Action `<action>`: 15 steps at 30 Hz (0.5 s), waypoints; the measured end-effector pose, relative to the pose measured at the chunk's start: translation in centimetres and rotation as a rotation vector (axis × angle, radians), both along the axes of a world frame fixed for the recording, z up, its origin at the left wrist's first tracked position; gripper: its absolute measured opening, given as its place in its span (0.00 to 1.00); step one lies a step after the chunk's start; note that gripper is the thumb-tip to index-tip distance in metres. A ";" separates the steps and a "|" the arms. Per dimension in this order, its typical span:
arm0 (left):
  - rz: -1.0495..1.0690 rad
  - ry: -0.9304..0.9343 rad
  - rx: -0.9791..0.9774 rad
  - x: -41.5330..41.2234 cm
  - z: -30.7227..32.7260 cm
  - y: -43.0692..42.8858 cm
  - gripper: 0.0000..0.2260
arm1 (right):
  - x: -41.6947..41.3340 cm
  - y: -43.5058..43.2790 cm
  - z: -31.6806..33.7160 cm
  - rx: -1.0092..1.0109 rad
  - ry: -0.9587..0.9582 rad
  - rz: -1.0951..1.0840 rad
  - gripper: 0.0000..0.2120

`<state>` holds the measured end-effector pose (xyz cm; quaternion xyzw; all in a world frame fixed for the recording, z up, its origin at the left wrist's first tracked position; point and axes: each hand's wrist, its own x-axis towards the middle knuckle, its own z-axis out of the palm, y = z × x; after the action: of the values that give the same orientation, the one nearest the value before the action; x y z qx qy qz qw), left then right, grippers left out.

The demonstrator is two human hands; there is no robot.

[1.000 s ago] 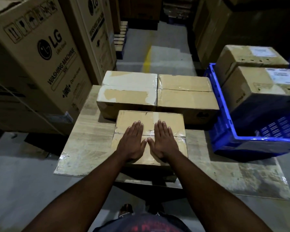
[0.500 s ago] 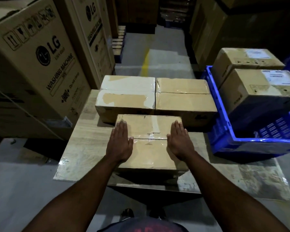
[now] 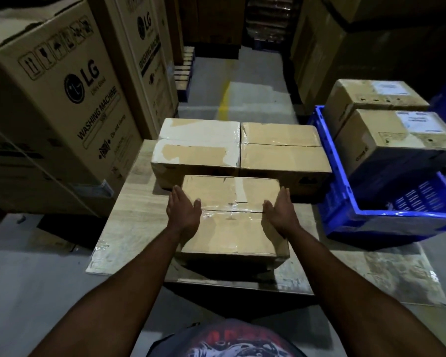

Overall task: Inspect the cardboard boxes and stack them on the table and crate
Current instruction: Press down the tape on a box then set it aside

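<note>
Cardboard box [image 3: 232, 228], taped along its top seam, is sitting at the near edge of the desk [image 3: 134, 202], just in front of a white-patched box [image 3: 196, 150] and a plain brown box [image 3: 283, 153] standing side by side. The person's left hand [image 3: 183, 210] and right hand [image 3: 278, 215] are flanking its left and right edges, fingers straight and released, thumbs lying on top. At right, a blue crate [image 3: 345, 210] is holding two labelled boxes [image 3: 397, 143], their print too small to read. At left, a tall carton [image 3: 62, 99] is showing "LG" and "WASHING MACHINE".

Tall LG washing-machine cartons [image 3: 62, 99] at left, a yellow floor line [image 3: 224, 96] beyond, perhaps pallets [image 3: 184, 70] farther back.
</note>
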<state>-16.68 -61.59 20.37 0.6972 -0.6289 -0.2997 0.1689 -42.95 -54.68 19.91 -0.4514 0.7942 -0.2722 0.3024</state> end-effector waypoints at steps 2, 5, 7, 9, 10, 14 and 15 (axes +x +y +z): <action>0.107 0.180 0.140 -0.2 1.0 -0.8 0.32 | 0.2 -0.3 0.6 0.020 -0.092 -0.094 0.25; 0.158 0.217 0.251 -0.2 2.4 -1.6 0.27 | 0.3 -0.5 1.7 0.027 -0.142 -0.155 0.16; 0.179 0.201 0.253 0.1 2.7 -1.9 0.26 | 0.4 -0.3 2.5 0.003 -0.184 -0.180 0.15; 0.211 0.213 0.223 0.2 3.0 -1.6 0.27 | 0.5 0.1 3.2 -0.037 -0.183 -0.200 0.15; 0.227 0.203 0.204 0.1 3.3 -1.4 0.28 | 0.6 0.2 3.6 -0.059 -0.161 -0.208 0.16; 0.254 0.202 0.104 -0.2 4.8 -0.9 0.28 | 0.4 0.4 4.9 -0.097 -0.120 -0.272 0.22; 0.243 0.224 0.073 -0.1 5.0 -1.0 0.27 | 0.3 0.4 5.3 -0.111 -0.122 -0.293 0.23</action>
<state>-16.81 -62.57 25.40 0.7361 -0.5058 -0.3755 0.2476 -42.69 -54.33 25.16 -0.3292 0.8155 -0.3837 0.2818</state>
